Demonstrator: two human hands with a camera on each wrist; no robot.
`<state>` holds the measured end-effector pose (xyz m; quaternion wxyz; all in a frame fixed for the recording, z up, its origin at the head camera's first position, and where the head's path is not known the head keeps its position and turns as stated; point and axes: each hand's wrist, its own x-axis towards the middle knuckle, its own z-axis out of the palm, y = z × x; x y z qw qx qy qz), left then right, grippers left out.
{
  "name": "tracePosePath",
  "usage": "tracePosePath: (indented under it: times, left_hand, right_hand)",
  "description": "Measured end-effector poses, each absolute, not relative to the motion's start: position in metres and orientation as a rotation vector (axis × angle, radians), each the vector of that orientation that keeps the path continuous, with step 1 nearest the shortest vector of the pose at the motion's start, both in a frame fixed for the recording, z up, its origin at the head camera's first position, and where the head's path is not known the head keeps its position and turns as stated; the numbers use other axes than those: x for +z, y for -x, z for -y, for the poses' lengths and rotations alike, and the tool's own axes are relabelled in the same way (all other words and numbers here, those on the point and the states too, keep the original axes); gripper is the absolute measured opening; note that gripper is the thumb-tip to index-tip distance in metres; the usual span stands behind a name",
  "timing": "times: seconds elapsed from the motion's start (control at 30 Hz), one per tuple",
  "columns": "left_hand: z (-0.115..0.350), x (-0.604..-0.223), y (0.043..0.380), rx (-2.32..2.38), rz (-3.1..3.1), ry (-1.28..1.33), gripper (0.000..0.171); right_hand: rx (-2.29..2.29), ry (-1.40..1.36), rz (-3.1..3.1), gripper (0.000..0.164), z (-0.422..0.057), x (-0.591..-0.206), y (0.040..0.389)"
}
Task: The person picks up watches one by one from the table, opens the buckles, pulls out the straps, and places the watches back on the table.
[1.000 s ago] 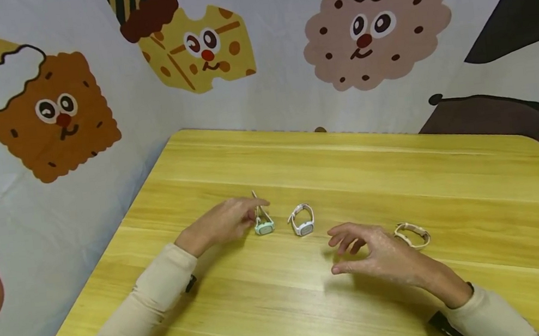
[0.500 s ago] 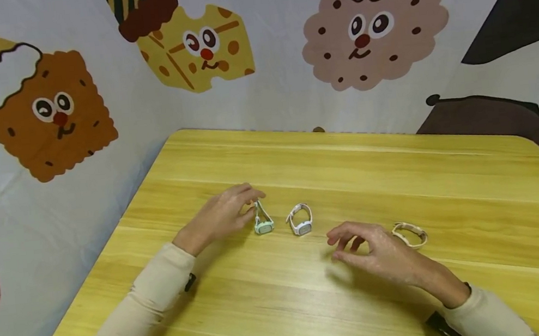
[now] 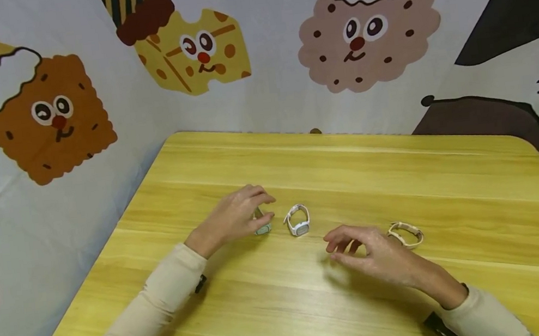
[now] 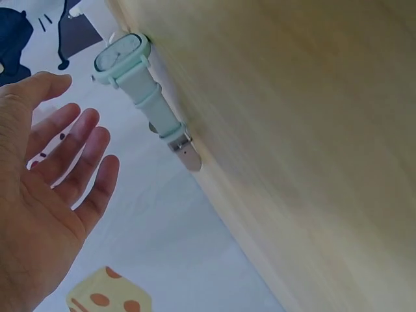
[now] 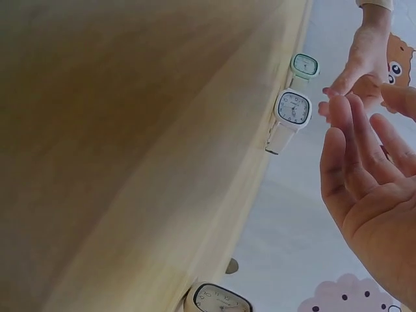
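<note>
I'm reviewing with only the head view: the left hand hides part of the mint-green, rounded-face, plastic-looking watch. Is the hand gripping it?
Observer: No. The left wrist view shows the left hand with its fingers apart from the mint-green watch.
Operator: Does its buckle show anywhere?
Observer: Yes, the left wrist view shows a silver-coloured metal buckle near the strap's free end.
Operator: And the watch furthest right, what's on its face?
Observer: The right wrist view shows dark numerals on that cream, looped, plastic-looking watch, which the picture's lower edge cuts off.
</note>
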<state>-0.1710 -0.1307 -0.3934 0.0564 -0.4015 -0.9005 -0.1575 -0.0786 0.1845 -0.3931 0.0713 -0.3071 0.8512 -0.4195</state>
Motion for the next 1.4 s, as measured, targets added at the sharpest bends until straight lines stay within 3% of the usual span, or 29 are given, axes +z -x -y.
tracePosePath:
  times: [0.7, 1.4]
  left_hand:
    - [0.096, -0.403, 0.158, -0.408, 2.738, 1.341, 0.036]
    - [0.079, -0.410, 0.153, -0.258, 2.714, 1.367, 0.019]
  right_hand:
    - [-1.091, 0.865, -2.600, 0.019, -0.185, -0.391, 0.079]
    - [-1.093, 0.848, -2.608, 0.019, -0.191, -0.395, 0.081]
